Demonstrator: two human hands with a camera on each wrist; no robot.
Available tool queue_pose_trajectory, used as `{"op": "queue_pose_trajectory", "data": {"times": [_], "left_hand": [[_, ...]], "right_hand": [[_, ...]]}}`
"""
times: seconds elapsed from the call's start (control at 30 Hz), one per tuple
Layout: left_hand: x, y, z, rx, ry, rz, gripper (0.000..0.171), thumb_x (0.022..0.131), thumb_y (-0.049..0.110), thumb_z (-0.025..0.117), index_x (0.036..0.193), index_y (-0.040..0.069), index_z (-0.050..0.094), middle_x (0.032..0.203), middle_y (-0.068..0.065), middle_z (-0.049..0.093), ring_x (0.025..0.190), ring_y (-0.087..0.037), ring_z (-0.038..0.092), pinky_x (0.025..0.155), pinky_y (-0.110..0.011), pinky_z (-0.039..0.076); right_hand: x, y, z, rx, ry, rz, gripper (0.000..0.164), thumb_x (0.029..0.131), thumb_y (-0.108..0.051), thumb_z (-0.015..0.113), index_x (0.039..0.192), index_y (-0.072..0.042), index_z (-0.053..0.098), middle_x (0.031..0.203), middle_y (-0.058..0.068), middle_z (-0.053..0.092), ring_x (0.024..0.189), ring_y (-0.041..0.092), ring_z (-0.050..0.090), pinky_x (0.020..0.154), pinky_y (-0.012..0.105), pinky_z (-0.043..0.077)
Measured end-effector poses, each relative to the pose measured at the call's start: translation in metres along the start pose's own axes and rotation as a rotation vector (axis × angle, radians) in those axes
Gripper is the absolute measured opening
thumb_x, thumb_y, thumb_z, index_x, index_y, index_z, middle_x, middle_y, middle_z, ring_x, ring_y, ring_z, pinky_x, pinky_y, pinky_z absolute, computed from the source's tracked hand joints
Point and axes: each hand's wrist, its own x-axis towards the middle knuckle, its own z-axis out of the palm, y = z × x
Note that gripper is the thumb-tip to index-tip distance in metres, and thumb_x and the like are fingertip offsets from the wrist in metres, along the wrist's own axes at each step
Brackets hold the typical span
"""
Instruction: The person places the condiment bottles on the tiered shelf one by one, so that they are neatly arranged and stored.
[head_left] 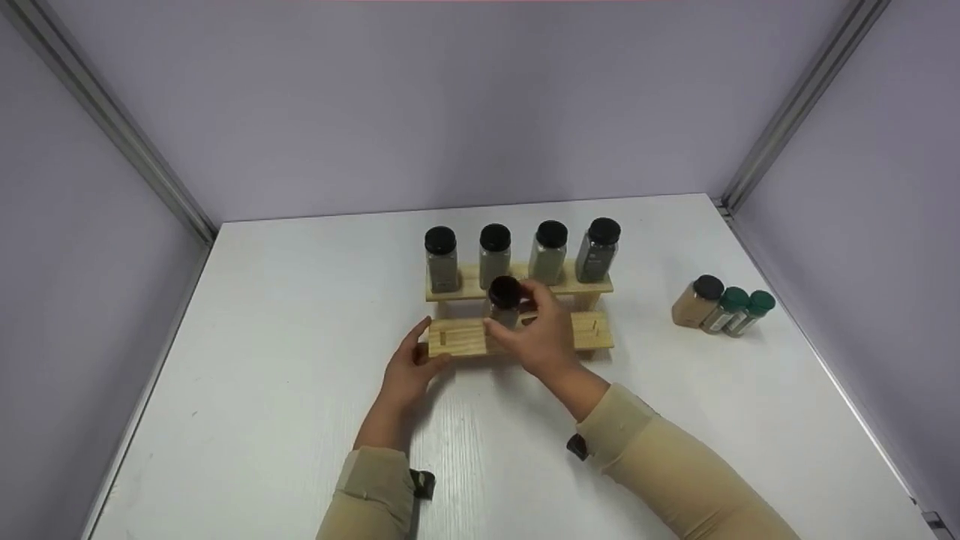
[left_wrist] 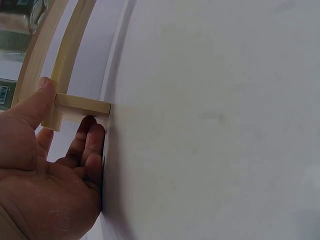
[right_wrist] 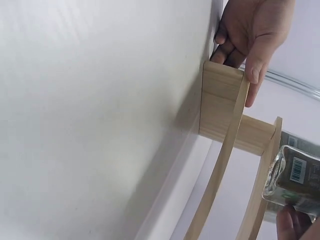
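Note:
A two-tier wooden rack (head_left: 469,339) stands mid-table. My left hand (head_left: 407,375) grips the left end of its lower tier, with the thumb on the front edge; the left wrist view shows the same hand (left_wrist: 55,175) around that end. In my right hand (head_left: 544,334) is a black-capped spice jar (head_left: 504,300), pinched above the lower tier. From the right wrist view, the jar's glass base (right_wrist: 280,175) shows apart from the lower board. Along the upper tier stand several black-capped spice jars (head_left: 442,262), the rightmost one (head_left: 598,251) slightly tilted.
To the right on the white table (head_left: 285,360) stand a black-capped jar (head_left: 697,301) with tan contents and two green-capped jars (head_left: 726,310), close together. Pale panels (head_left: 465,105) enclose the table at the back and sides.

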Motion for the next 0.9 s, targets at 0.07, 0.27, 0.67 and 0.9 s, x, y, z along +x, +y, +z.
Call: {"op": "queue_pose_trajectory", "data": {"times": [0.07,0.27,0.67,0.9], "left_hand": [[0.000,0.000,0.000,0.001,0.002,0.000,0.077,0.100,0.012,0.077,0.165,0.008,0.037,0.122,-0.021,0.068,0.106,-0.026,0.068,0.086,-0.034,0.054],[0.001,0.000,0.002,0.019,0.002,-0.007,0.075,0.100,0.010,0.076,0.165,0.010,0.038,0.126,-0.022,0.066,0.110,-0.027,0.065,0.087,-0.032,0.053],[0.001,0.001,0.001,0.012,-0.006,0.011,0.072,0.101,0.005,0.073,0.164,0.010,0.039,0.124,-0.019,0.068,0.109,-0.026,0.065,0.085,-0.032,0.053],[0.001,-0.001,0.001,0.041,0.016,-0.003,0.071,0.101,0.012,0.075,0.164,0.014,0.042,0.118,-0.013,0.069,0.102,-0.021,0.062,0.083,-0.031,0.050]], "right_hand": [[0.000,-0.001,0.010,0.000,-0.020,0.013,0.058,0.076,-0.015,0.096,0.123,-0.001,0.066,0.109,0.009,0.073,0.095,0.025,0.070,0.080,0.044,0.061],[0.001,-0.003,0.031,-0.018,-0.067,0.050,0.058,0.077,-0.018,0.097,0.124,-0.002,0.067,0.110,0.009,0.073,0.095,0.026,0.071,0.083,0.043,0.060],[0.000,-0.007,0.054,-0.052,-0.126,0.098,0.060,0.076,-0.022,0.098,0.125,-0.004,0.067,0.110,0.009,0.073,0.094,0.026,0.072,0.085,0.041,0.058],[-0.001,-0.008,0.064,-0.037,-0.155,0.101,0.057,0.076,-0.023,0.098,0.123,-0.008,0.068,0.108,0.006,0.073,0.094,0.023,0.073,0.085,0.039,0.058]]}}
